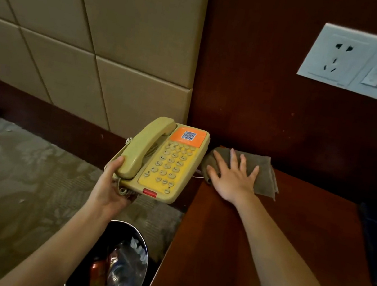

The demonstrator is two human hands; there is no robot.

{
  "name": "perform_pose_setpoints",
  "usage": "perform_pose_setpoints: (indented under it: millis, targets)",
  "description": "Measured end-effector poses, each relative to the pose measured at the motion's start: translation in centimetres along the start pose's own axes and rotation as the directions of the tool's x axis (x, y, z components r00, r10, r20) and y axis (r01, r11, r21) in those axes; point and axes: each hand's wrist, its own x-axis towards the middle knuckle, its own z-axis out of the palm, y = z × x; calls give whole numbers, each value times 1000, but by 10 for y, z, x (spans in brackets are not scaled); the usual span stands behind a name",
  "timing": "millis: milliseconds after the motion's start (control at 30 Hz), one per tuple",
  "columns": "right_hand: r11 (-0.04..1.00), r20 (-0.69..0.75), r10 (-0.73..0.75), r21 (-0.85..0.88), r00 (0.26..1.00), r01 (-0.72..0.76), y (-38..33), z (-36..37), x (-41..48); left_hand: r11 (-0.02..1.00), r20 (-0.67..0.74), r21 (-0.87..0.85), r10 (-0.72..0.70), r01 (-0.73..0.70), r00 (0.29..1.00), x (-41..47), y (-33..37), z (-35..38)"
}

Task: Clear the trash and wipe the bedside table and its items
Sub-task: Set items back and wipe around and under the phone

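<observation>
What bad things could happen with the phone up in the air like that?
The left hand holds the phone by one end, off the table, so it might tip and drop toward the trash bin below. The right hand pressing the cloth could snag the phone's wire.
</observation>
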Motion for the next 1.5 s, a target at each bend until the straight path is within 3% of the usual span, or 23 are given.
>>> perform_pose_setpoints:
  millis: [300, 567, 933, 1100, 1300, 1500]
  targets:
    - [1000, -43, -20, 6, 999, 21, 15, 0, -4, 1000, 29, 15, 7, -8, 1000, -18, -1, -2]
    - [998, -1, 42, 38, 999, -42, 40, 15, -107, 999, 3, 39, 36, -36, 999, -80, -7, 16]
    - [999, 52, -20, 28, 998, 18, 18, 40, -209, 995, -13, 75, 73, -72, 997, -153, -20, 17]
    - [998, 69, -57, 18, 996, 56, 43, 33, -197, 997, 48, 39, 57, -59, 997, -150, -21, 3]
    - [988, 101, 152, 22, 983, -155, 89, 17, -154, 999, 80, 21, 47, -49, 996, -118, -14, -1]
    - [976, 76, 215, 22, 974, -217, 95, 3, -90, 1000, 99, 7, 29, -30, 995, -65, -20, -3]
